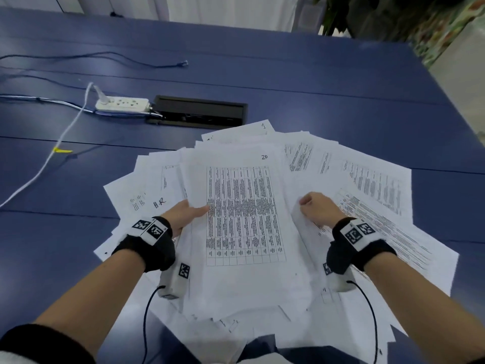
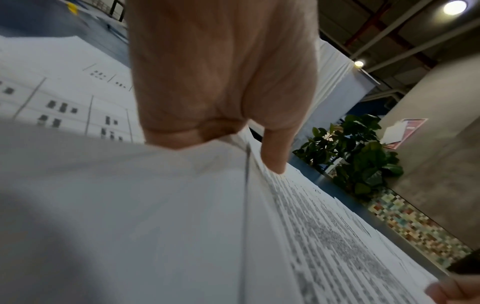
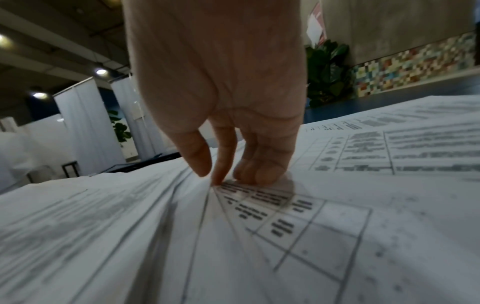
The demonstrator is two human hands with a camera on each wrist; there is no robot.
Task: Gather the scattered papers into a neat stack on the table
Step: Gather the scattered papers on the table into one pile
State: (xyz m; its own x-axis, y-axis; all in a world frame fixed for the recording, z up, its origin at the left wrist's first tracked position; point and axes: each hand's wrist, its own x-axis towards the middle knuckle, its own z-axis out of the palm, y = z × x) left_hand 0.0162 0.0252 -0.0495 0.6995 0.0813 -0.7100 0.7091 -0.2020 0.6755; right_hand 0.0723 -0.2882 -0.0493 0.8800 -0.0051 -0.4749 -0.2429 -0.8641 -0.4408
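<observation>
A loose stack of printed sheets (image 1: pixel 244 214), its top sheet a table marked "20", lies in the middle of the blue table (image 1: pixel 328 82). More sheets fan out beneath it to the left (image 1: pixel 136 193) and to the right (image 1: pixel 375 179). My left hand (image 1: pixel 190 213) grips the stack's left edge (image 2: pixel 324 226), with the thumb (image 2: pixel 275 152) on top and the fingers hidden under the paper. My right hand (image 1: pixel 317 208) is curled at the stack's right edge. There the thumb and forefinger (image 3: pixel 218 176) pinch the sheet edges (image 3: pixel 155 205), and the other fingers rest on a lower sheet (image 3: pixel 298 222).
Beyond the papers are a black recessed cable box (image 1: pixel 199 111) and a white power strip (image 1: pixel 122 104). A white cord (image 1: pixel 52 158) runs off to the left. A thin dark cable (image 1: pixel 105 57) lies farther back. A potted plant (image 1: pixel 367 14) stands past the far right corner.
</observation>
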